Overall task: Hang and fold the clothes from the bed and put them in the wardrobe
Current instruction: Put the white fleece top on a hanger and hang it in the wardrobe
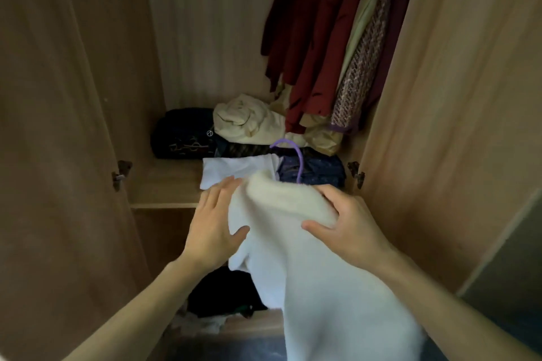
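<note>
Item: white fleece (308, 243), on a purple hanger (289, 155), held in front of the open wardrobe (440, 126).

Position: the fleece hangs just before the shelf (164, 184), its top level with the shelf edge, its body trailing down past the lower compartment. Only the hook shows, rising above the collar; the hanger's shoulders are buried in the cloth.

Hands: left hand (214, 223) lies flat on the left shoulder of the fleece, fingers nearly straight, thumb pressed into the pile. Right hand (349, 220) curls over the right shoulder, fingers out of sight behind the cloth, thumb in front (a clamp rather than a pat).

On the shelf, behind the fleece: folded white cloth (234, 170), dark folded pile (311, 170), black bag (181, 135), crumpled cream garment (246, 120). Above and to the right of the shelf: red coat (308, 38) and other garments, hanging.

Handling, as I judge it: soft, thick, light, quite limp; not fragile. The pile looks grippy, yet the wide collar could slide off a thin hanger. Best taken by the hook for lifting to the rail, with one hand steadying a shoulder.
</note>
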Motion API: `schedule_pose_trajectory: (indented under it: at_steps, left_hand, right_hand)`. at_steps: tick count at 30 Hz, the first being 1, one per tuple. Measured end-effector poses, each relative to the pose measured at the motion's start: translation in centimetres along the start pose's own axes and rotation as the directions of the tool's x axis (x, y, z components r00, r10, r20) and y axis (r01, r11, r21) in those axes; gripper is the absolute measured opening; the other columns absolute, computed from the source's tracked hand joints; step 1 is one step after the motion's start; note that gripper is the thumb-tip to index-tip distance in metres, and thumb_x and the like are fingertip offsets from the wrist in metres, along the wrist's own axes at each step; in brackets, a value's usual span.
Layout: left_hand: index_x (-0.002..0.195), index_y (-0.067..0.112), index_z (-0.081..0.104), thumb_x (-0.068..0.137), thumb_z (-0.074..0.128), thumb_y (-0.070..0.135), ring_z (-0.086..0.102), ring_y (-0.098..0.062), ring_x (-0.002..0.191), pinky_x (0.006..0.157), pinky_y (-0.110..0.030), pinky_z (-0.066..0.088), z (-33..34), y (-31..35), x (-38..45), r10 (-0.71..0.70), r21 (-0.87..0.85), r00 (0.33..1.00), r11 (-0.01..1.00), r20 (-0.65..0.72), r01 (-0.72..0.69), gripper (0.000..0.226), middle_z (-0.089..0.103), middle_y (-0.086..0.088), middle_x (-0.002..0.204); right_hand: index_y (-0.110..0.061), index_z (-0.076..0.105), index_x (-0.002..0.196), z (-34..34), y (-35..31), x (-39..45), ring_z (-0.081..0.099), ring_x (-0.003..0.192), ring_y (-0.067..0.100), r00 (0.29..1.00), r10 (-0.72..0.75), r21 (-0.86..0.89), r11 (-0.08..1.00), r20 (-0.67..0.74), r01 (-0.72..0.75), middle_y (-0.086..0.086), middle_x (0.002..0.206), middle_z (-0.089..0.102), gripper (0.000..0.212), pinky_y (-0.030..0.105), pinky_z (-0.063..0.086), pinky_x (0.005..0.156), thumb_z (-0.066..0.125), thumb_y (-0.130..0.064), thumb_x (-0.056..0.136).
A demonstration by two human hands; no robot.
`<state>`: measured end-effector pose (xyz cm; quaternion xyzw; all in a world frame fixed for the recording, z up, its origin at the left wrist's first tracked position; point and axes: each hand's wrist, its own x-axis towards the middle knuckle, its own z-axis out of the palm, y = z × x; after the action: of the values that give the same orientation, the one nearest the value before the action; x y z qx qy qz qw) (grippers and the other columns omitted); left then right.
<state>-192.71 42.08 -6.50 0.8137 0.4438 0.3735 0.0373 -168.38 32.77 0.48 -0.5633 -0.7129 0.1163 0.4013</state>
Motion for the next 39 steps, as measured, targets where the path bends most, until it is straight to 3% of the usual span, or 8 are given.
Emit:
schedule_pose_trajectory:
  at_steps: [3,6,12,16,23,29,35,39]
  left_hand:
    - [0.150,0.018,0.031,0.074,0.082,0.037,0.030,-0.020,0.140,0.112,-0.031,0.022,1.3,-2.2,4.5,0.125,0.057,0.991,0.990,0.046,-0.128,0.093,0.036,0.000,0.153]
    - [0.132,0.015,0.050,0.073,0.084,0.028,0.052,-0.024,0.115,0.098,-0.024,0.030,1.6,-3.9,9.0,0.218,-0.016,0.975,0.976,-0.049,-0.219,0.069,0.060,-0.004,0.125]
    - [0.118,0.001,0.064,0.079,0.069,-0.004,0.060,-0.024,0.093,0.076,-0.022,0.040,1.1,-6.4,15.0,0.373,-0.154,0.927,0.915,-0.034,-0.373,0.040,0.065,-0.011,0.098]
    - [0.107,0.001,0.066,0.081,0.051,0.009,0.055,-0.018,0.091,0.075,-0.025,0.043,-0.3,-7.0,17.5,0.469,-0.152,0.879,0.866,-0.085,-0.477,0.031,0.063,-0.008,0.094]
    - [0.111,-0.005,0.066,0.082,0.051,0.011,0.055,-0.021,0.095,0.086,-0.027,0.043,-3.0,-6.6,25.0,0.452,0.030,0.857,0.888,-0.247,-0.459,0.036,0.068,-0.015,0.100]
    - [0.108,-0.007,0.067,0.085,0.046,0.017,0.054,-0.020,0.089,0.082,-0.025,0.041,-7.0,-5.1,30.4,0.488,0.233,0.801,0.872,-0.347,-0.430,0.039,0.068,-0.016,0.094]
    - [0.103,-0.006,0.068,0.084,0.048,0.015,0.056,-0.021,0.090,0.081,-0.030,0.044,-9.6,-5.6,34.0,0.524,0.338,0.755,0.847,-0.395,-0.411,0.035,0.066,-0.016,0.095]
    - [0.101,-0.007,0.069,0.085,0.048,0.013,0.054,-0.022,0.088,0.080,-0.027,0.042,-10.6,-6.1,37.2,0.580,0.414,0.685,0.808,-0.441,-0.418,0.032,0.066,-0.015,0.093]
  right_hand:
    - [-0.037,0.064,0.111,-0.7,0.1,2.8,0.067,0.089,0.001,1.000,-0.010,0.009,1.000,-0.005,0.010,-0.017,0.098,0.071,0.042,0.019,0.053,0.074,0.081,-0.026,0.074]
    - [-0.051,0.063,0.107,-1.4,-0.4,5.8,0.069,0.088,0.000,1.000,-0.006,0.023,1.000,-0.007,0.006,-0.019,0.100,0.071,0.044,0.012,0.051,0.072,0.081,-0.027,0.075]
    - [-0.031,0.067,0.114,-1.6,1.3,11.3,0.070,0.093,0.005,0.999,0.022,0.023,1.000,-0.041,-0.021,-0.013,0.103,0.073,0.043,0.018,0.054,0.076,0.084,-0.020,0.076]
    - [-0.031,0.068,0.112,-2.5,2.7,14.3,0.071,0.089,0.006,0.995,-0.007,0.024,1.000,-0.101,0.010,-0.012,0.101,0.074,0.041,0.018,0.055,0.074,0.085,-0.020,0.076]
    - [-0.035,0.061,0.110,-3.7,4.5,21.3,0.064,0.089,-0.003,0.894,-0.267,-0.216,0.956,-0.361,0.199,-0.023,0.094,0.067,0.039,0.009,0.048,0.073,0.078,-0.039,0.076]
    - [-0.023,0.055,0.123,-4.9,6.0,27.0,0.053,0.103,-0.010,0.766,-0.435,-0.284,0.899,-0.474,0.334,-0.022,0.110,0.055,0.045,0.002,0.037,0.087,0.074,-0.026,0.083]
    - [-0.022,0.056,0.110,-5.1,5.8,33.0,0.056,0.084,0.004,0.689,-0.497,-0.255,0.867,-0.528,0.429,-0.010,0.095,0.058,0.031,0.011,0.041,0.071,0.072,-0.011,0.086]
    - [-0.024,0.056,0.109,-6.0,5.5,36.5,0.054,0.080,0.006,0.636,-0.541,-0.285,0.838,-0.550,0.466,-0.010,0.092,0.057,0.026,0.017,0.042,0.068,0.066,-0.018,0.087]
